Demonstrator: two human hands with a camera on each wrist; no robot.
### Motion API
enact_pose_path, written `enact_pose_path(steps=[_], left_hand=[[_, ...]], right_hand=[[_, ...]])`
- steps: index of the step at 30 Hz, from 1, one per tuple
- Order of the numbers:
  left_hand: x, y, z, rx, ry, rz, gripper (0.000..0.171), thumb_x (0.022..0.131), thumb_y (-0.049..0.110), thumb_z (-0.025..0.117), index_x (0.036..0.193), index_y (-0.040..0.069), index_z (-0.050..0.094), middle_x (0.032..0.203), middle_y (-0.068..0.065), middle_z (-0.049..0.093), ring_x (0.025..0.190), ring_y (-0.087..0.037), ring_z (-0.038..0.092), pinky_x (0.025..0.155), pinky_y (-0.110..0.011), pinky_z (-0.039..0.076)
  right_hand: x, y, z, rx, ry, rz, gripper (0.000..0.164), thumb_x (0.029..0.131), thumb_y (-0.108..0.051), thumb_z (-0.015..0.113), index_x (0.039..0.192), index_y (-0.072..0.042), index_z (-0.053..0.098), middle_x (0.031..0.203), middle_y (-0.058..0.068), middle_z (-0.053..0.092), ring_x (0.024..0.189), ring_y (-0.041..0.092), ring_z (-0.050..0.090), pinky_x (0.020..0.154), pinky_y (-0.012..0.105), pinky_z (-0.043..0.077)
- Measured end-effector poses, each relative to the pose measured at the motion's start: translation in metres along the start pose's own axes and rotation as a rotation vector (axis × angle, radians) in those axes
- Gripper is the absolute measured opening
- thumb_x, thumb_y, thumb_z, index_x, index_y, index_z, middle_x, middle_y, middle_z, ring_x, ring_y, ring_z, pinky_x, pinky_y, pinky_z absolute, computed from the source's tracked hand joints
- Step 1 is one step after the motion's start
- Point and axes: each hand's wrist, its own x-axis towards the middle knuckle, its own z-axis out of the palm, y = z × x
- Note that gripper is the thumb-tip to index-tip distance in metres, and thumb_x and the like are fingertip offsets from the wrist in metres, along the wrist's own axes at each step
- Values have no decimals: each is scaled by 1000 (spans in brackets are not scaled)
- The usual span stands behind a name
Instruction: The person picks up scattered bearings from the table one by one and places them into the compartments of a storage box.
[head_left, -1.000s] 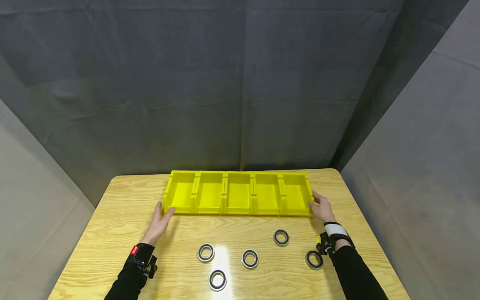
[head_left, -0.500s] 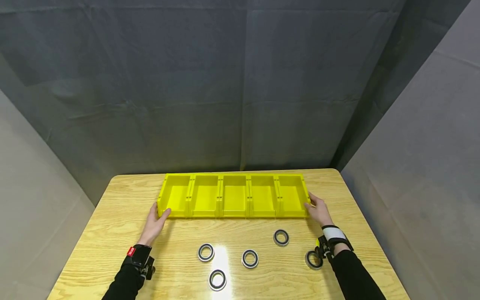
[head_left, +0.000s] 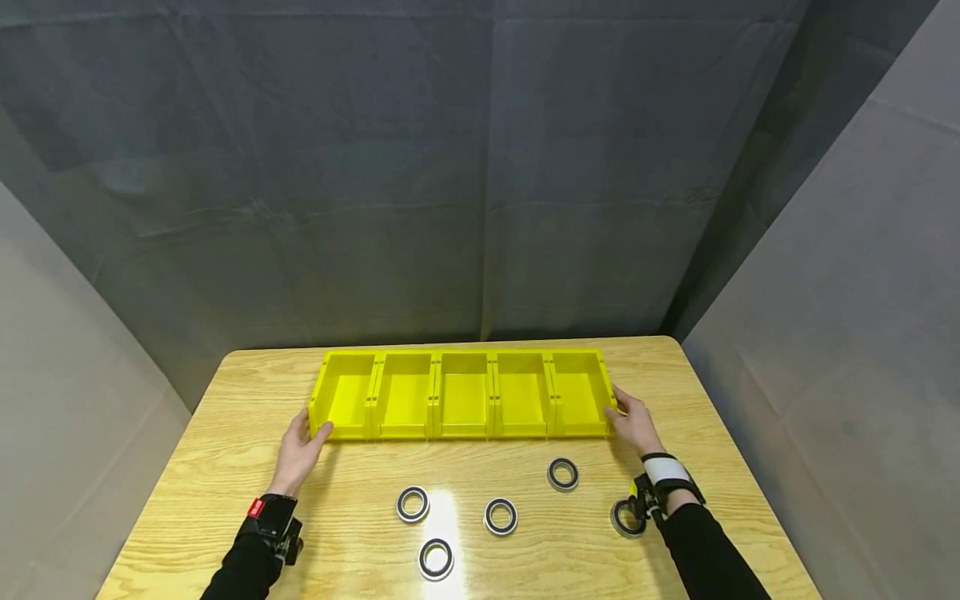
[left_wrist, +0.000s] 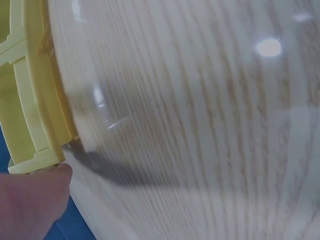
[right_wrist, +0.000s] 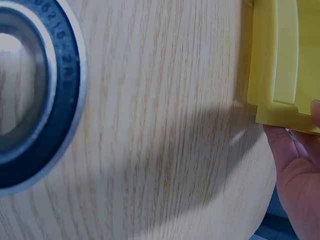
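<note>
A row of joined yellow storage bins (head_left: 464, 408) lies along the far part of the table, its several compartments bare inside. My left hand (head_left: 297, 454) holds its left end, thumb at the front corner and fingers along the outer side. At the opposite end my right hand (head_left: 636, 425) grips the right wall, thumb near the front edge. The left wrist view shows part of that hand against the bin corner (left_wrist: 37, 162); the rest is cut off. In the right wrist view, fingers reach under the bin's end (right_wrist: 287, 117).
Several ball bearings with dark seals lie nearer on the wooden table (head_left: 360, 542): one bearing (head_left: 562, 475) right of centre, another (head_left: 500, 517) in the middle, two to the left. One more (head_left: 624, 523) is partly hidden by the right wrist camera. Grey curtains surround the table.
Both hands have drawn the row of bins to the left and a little nearer. The movement slows in the last half second. The bearings have stayed in place.
</note>
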Motion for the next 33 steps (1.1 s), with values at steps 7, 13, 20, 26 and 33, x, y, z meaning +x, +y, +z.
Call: enact_pose_path(steps=[7, 13, 20, 26, 33], left_hand=[[2, -2, 0, 39, 58, 11, 74, 105, 27, 50, 159, -5, 10, 161, -35, 23, 150, -49, 25, 122, -57, 29], [3, -3, 0, 68, 80, 11, 70, 106, 27, 47, 158, -5, 15, 159, -36, 25, 146, -51, 31, 119, -57, 36], [3, -2, -1, 69, 88, -6, 69, 106, 28, 46, 158, -6, 17, 159, -36, 26, 146, -51, 33, 118, -56, 37], [4, -2, -2, 83, 92, -11, 68, 106, 29, 45, 158, -6, 18, 158, -35, 29, 145, -50, 35, 117, -54, 39], [5, -1, -2, 122, 109, -1, 65, 106, 31, 45, 156, -7, 24, 156, -35, 34, 143, -49, 39, 113, -53, 42]], right_hand=[[-1, -1, -1, 3, 10, -21, 56, 103, -1, 47, 155, 8, 26, 154, 35, 36, 140, 50, 41, 113, 59, 40], [1, 1, -1, 12, 16, -33, 57, 103, -1, 48, 154, 9, 27, 153, 36, 37, 139, 51, 42, 112, 59, 42], [-1, 4, -1, 14, 17, -73, 56, 103, -1, 49, 153, 10, 28, 151, 37, 38, 139, 51, 42, 111, 58, 43], [-2, 5, -2, 55, 1, -80, 56, 102, 0, 49, 153, 11, 28, 150, 38, 40, 137, 51, 45, 108, 57, 46], [-1, 9, 0, 65, -5, -93, 56, 102, 2, 48, 153, 10, 27, 148, 38, 42, 135, 51, 48, 106, 56, 48]])
